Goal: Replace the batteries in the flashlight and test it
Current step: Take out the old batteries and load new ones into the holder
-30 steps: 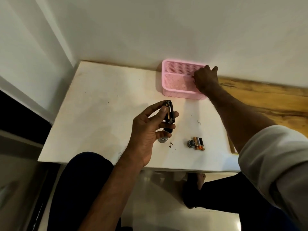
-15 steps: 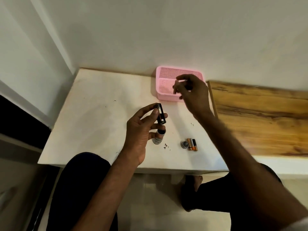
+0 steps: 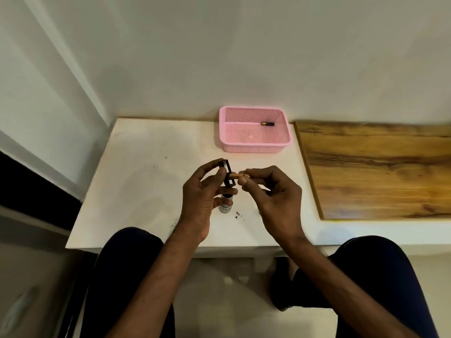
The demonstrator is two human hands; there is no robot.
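From the head view we look down on a white tabletop (image 3: 146, 181) set against a wall, with our knees in dark trousers below its front edge. Above the middle of the tabletop our left hand (image 3: 203, 201) grips a black battery holder (image 3: 230, 173) between thumb and curled fingers. The holder stands nearly upright, and a small spring shows at its upper end. Our right hand (image 3: 274, 198) pinches a copper-coloured battery (image 3: 237, 176) between thumb and fingertips, holding it crosswise. Its left end reaches the holder's right side. Just below the left fingers, towards the front edge, part of the flashlight body (image 3: 225, 204) shows, silver and black. We cannot tell whether the hand touches it. A few dark specks (image 3: 239, 214) lie on the tabletop just beside it. At the far edge, near the right far corner, sits a pink mesh basket (image 3: 253, 148). One more battery, the spare battery (image 3: 267, 123), lies against the basket's back wall. A brown wooden board (image 3: 378, 172) adjoins the tabletop's right edge.
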